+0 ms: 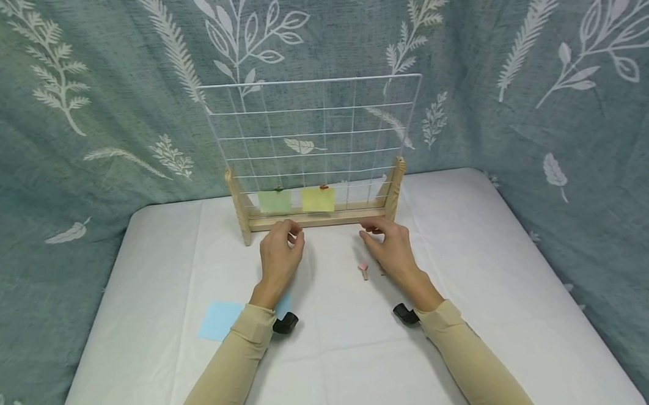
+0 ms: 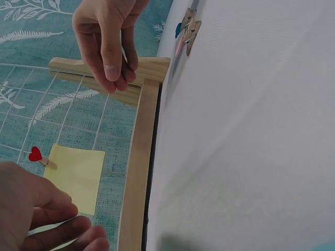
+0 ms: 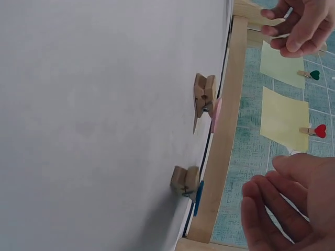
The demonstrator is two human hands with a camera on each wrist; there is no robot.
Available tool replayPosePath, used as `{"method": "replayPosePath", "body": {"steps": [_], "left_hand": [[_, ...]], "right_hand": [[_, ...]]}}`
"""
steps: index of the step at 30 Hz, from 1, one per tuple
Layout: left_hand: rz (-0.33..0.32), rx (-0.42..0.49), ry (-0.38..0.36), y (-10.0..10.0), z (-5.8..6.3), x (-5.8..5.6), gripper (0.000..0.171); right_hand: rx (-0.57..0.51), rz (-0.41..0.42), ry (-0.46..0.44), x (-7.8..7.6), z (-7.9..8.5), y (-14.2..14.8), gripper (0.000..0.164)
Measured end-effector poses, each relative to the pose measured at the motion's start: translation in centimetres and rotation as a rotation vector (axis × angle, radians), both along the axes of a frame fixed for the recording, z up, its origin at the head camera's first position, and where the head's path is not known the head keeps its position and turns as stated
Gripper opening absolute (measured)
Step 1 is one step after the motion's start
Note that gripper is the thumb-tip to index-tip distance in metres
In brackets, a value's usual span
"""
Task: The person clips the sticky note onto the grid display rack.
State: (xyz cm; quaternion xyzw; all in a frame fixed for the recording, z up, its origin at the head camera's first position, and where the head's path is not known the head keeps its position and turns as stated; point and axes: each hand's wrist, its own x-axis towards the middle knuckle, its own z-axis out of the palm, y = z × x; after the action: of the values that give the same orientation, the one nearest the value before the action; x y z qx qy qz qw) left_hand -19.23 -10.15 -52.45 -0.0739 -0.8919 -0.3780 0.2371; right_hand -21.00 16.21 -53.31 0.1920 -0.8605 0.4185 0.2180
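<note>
My left hand (image 1: 279,254) hovers in front of the wooden base (image 1: 353,217) of a white wire grid (image 1: 319,108), fingers loosely bent, holding nothing. Across from it, my right hand (image 1: 394,251) is also free, its fingers relaxed near the base's right end. A green paper note (image 1: 275,202) and a yellow note (image 1: 318,200) hang low on the grid. Heart-topped clothespins pin them: a green one (image 3: 313,75) and a red one (image 3: 318,130). Two more lie on the table by my right hand, a pink-heart clothespin (image 1: 363,270) and a blue-heart clothespin (image 3: 187,183).
Light blue paper (image 1: 219,320) lies on the white-covered table (image 1: 144,334), partly hidden under my left forearm. Wooden side supports (image 1: 394,189) hold the grid at both ends. A patterned teal curtain (image 1: 151,144) surrounds the table's back and sides.
</note>
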Motion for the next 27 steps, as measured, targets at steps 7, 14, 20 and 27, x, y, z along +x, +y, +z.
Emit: {"method": "replayPosePath", "body": {"steps": [7, 14, 20, 27], "left_hand": [[-0.004, -0.006, -0.038, -0.2, -0.2, 0.7, 0.005], [-0.004, -0.021, -0.053, -0.6, -0.3, 1.5, 0.004], [-0.009, -0.029, -0.093, -1.0, -0.2, 2.1, 0.003], [-0.013, -0.053, -0.134, -1.7, -0.3, 2.9, 0.005]], "right_hand": [[0.072, -0.041, -0.053, 0.8, -0.2, 0.9, 0.019], [0.116, -0.064, -0.135, 1.8, -0.3, 1.4, 0.02], [0.175, -0.057, -0.194, 2.4, -0.4, 2.4, 0.018], [0.201, -0.025, -0.251, 3.0, -0.8, 3.3, 0.018]]}}
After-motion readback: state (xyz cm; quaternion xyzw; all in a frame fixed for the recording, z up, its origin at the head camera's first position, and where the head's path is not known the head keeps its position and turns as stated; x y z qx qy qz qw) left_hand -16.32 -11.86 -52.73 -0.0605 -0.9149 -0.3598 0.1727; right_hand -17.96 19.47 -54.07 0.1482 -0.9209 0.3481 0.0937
